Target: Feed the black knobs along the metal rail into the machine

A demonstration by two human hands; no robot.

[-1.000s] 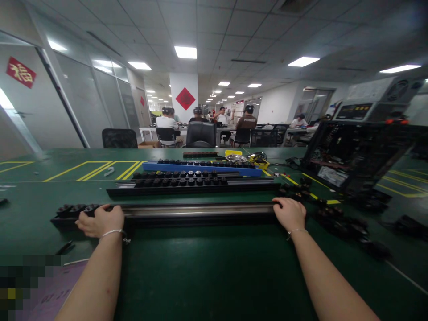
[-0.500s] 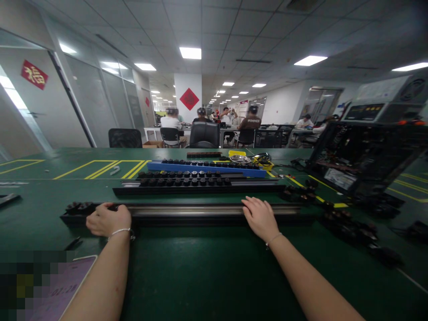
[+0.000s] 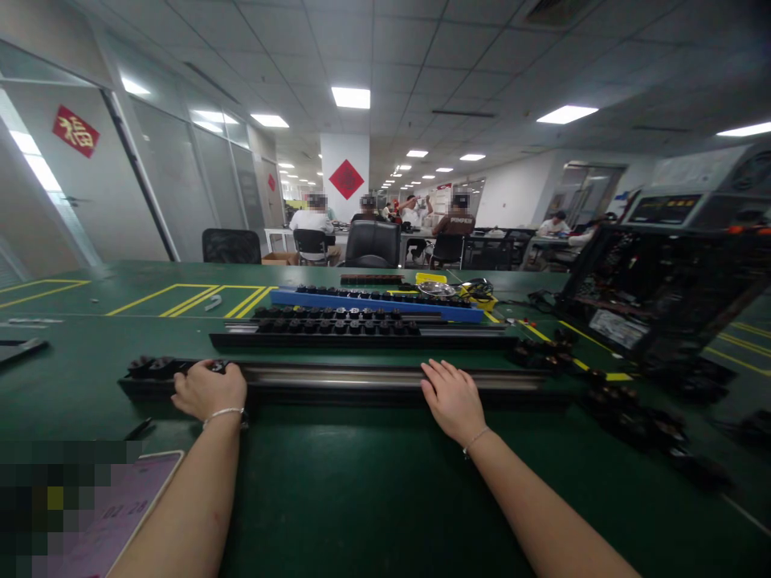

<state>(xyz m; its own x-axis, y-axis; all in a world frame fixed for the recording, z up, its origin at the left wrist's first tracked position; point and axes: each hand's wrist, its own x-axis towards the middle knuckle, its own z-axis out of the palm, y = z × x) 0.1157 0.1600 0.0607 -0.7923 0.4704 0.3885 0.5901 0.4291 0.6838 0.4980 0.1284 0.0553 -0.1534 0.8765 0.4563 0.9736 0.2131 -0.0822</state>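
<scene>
A long black rail tray [image 3: 337, 393] with a shiny metal strip along it lies crosswise on the green table in front of me. Near its left end my left hand [image 3: 212, 389] is closed over a small black part [image 3: 218, 366], mostly hidden under the fingers. Just left of that hand, a few black knob-like parts [image 3: 150, 366] sit in the tray. My right hand [image 3: 454, 393] rests flat on the right half of the rail, fingers stretched out and holding nothing.
Beyond stand another black rail [image 3: 470, 341] and a blue rail [image 3: 283, 297], both with rows of black parts. Loose black parts [image 3: 638, 417] lie at right, near an opened computer case [image 3: 620, 281]. A phone [image 3: 132, 498] lies at lower left. People sit farther back.
My right hand has slid left along the rail. My left hand stays at the left end, with more of the black part showing. The whole view has shifted slightly.
</scene>
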